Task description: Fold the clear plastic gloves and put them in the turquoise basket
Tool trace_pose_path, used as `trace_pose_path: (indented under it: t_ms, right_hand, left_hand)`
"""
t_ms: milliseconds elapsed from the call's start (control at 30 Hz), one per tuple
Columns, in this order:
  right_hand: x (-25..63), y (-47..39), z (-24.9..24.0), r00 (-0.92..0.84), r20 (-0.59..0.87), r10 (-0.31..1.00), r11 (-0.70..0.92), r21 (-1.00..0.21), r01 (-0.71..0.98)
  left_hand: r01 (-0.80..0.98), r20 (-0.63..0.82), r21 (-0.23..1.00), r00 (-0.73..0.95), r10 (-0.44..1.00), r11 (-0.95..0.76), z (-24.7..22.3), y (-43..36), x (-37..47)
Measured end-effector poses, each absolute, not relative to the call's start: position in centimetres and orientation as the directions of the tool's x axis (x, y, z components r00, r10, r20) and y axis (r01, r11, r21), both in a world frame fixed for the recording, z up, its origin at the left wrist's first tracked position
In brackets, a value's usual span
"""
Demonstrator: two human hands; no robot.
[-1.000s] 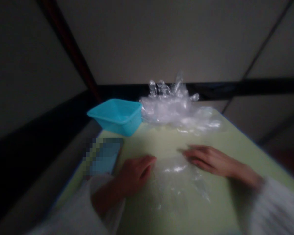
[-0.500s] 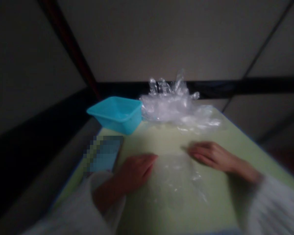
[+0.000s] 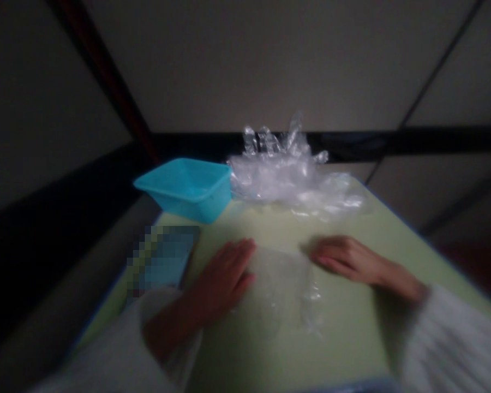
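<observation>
Head view, from the left: a flat blue item [image 3: 163, 256], pixelated, lies on the pale yellow-green worktop [image 3: 343, 338], nearer than the turquoise, rectangular, open-topped plastic basin [image 3: 215, 204]. Next comes the bare left hand [image 3: 221, 278], palm down, its grip loose and wide, thumb apart from the fingers, at the left edge of a clear, thin, glove-like plastic sheet [image 3: 284, 278] lying flat between the hands. Beyond it, just beside the basin, sits a crumpled heap of clear plastic gloves [image 3: 286, 174]. Rightmost, the bare right hand [image 3: 349, 259] has its fingers together by the sheet's far right corner; whether its grip pinches anything, I cannot tell. The step in hand looks like smoothing the sheet; the next move probably calls for light pressure over its creased near right part.
</observation>
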State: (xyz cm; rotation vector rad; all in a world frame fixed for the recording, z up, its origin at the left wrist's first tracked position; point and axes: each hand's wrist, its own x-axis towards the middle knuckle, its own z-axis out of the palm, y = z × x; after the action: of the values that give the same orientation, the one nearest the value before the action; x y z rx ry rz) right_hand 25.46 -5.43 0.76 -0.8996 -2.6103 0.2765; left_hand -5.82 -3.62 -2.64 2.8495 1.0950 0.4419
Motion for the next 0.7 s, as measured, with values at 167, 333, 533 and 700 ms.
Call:
trace_pose_path:
  t_ms: [167, 333, 533, 700]
  right_hand:
    - [25.4, -5.5, 0.7, -0.733, 0.288, 0.616, 0.785, -0.307, 0.538]
    - [25.4, -5.6, 0.6, -0.735, 0.313, 0.602, 0.796, -0.315, 0.518]
    - [25.0, -5.8, 0.6, -0.736, 0.344, 0.583, 0.807, -0.353, 0.474]
    - [24.8, -6.0, 0.6, -0.723, 0.355, 0.593, 0.783, -0.461, 0.417]
  left_hand:
    - [0.625, 0.42, 0.187, 0.647, 0.637, -0.758, -2.4, -3.6, -5.9]
    - [0.504, 0.558, 0.186, 0.652, 0.513, -0.843, -1.8, -3.6, -5.7]
    - [0.53, 0.474, 0.173, 0.694, 0.541, -0.83, -1.7, -3.6, -5.6]
    - [0.604, 0.344, 0.163, 0.707, 0.618, -0.781, -1.5, -3.7, -5.4]
